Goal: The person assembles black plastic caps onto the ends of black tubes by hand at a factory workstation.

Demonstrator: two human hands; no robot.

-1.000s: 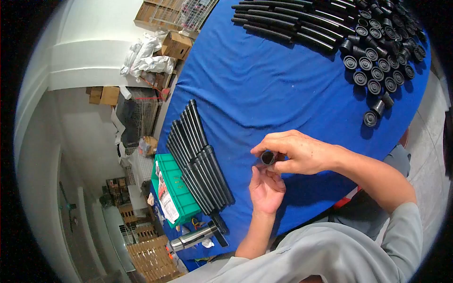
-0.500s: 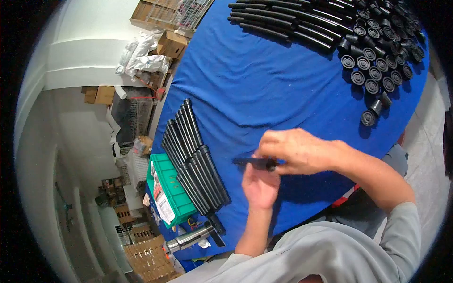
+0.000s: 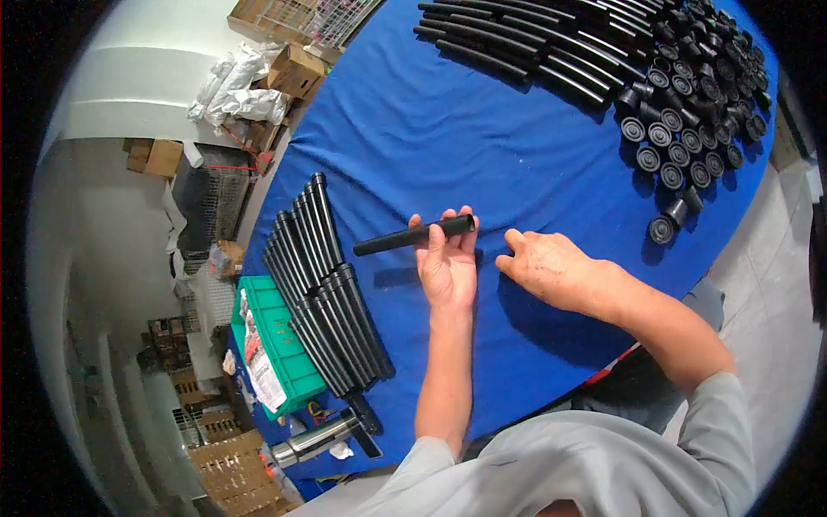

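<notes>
My left hand [image 3: 448, 263] holds a black tube [image 3: 405, 237] by its right end, a little above the blue table [image 3: 482, 146]; the tube points left toward a stack of black tubes [image 3: 323, 289]. My right hand [image 3: 551, 269] rests flat on the blue cloth just right of the left hand, fingers apart and holding nothing. A cluster of black caps [image 3: 685, 129] lies to the far right, and a row of long black tubes [image 3: 534, 43] lies at the back.
A green bin [image 3: 271, 340] with a printed packet stands at the table's left edge. A metal flask [image 3: 314, 439] lies near the front corner. Cardboard boxes [image 3: 293, 69] and white bags sit on the floor beyond the table.
My right hand let go of the tube's end and dropped flat onto the cloth. My left hand carried the tube up and to the left, now holding it alone.
</notes>
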